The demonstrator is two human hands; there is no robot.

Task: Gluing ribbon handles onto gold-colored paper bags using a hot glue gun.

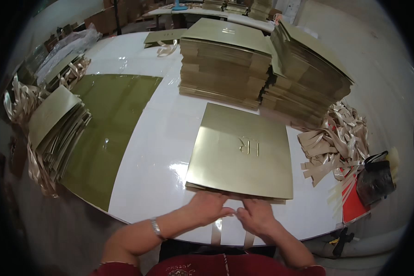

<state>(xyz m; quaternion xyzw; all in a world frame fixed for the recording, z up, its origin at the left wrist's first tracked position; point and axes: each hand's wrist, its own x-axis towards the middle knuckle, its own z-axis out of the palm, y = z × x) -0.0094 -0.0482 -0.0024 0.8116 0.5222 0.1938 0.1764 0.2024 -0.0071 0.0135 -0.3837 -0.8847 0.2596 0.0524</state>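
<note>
A flat gold paper bag (241,161) with an embossed mark lies on the white table in front of me. At its near edge are both my hands, with the fingertips partly hidden at the bag's slightly parted layers. My left hand (208,208) is closed at the left part of that edge. Beside it, my right hand (256,215) is closed at the edge too, the two thumbs almost touching. Two beige ribbon strips, a left one (216,233) and a right one (249,240), run from near my hands to the table's front edge.
Tall stacks of gold bags, one in the middle (225,69) and one leaning (303,83), stand behind. A ribbon heap (338,133) and a black tape-wrapped holder (376,178) are at right. Ribboned bags (62,126) lie at left on an olive sheet (108,119).
</note>
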